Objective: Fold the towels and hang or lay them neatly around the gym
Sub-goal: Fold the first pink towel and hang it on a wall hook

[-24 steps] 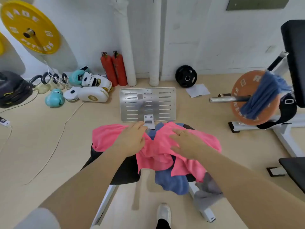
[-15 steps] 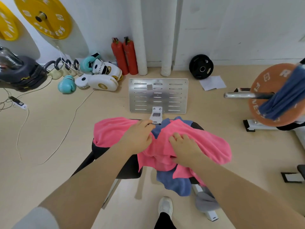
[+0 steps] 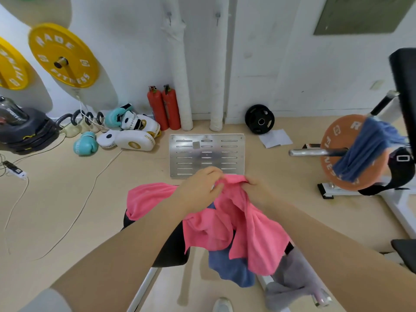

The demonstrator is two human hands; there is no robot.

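A pink towel (image 3: 238, 224) hangs bunched over a black padded bench seat (image 3: 171, 248). My left hand (image 3: 200, 188) and my right hand (image 3: 258, 190) both pinch its far top edge, close together, lifting it off the seat. Under it lie a blue towel (image 3: 231, 269) and a grey towel (image 3: 292, 280), both drooping off the seat's near side. Another blue towel (image 3: 369, 149) is draped over the bar of an orange weight plate (image 3: 333, 152) at the right.
A metal footplate (image 3: 207, 154) lies on the floor just beyond the bench. Boxing gloves and pads (image 3: 128, 136), kettlebells (image 3: 78, 124), two red extinguishers (image 3: 164, 109) and a black plate (image 3: 260, 119) line the wall. Cables (image 3: 74, 219) trail at left; a white machine frame (image 3: 400, 212) stands at right.
Both hands went from resting flat on the pink towel to gripping its far edge and raising it. The towel is pulled up and bunched. The camera tilted up slightly.
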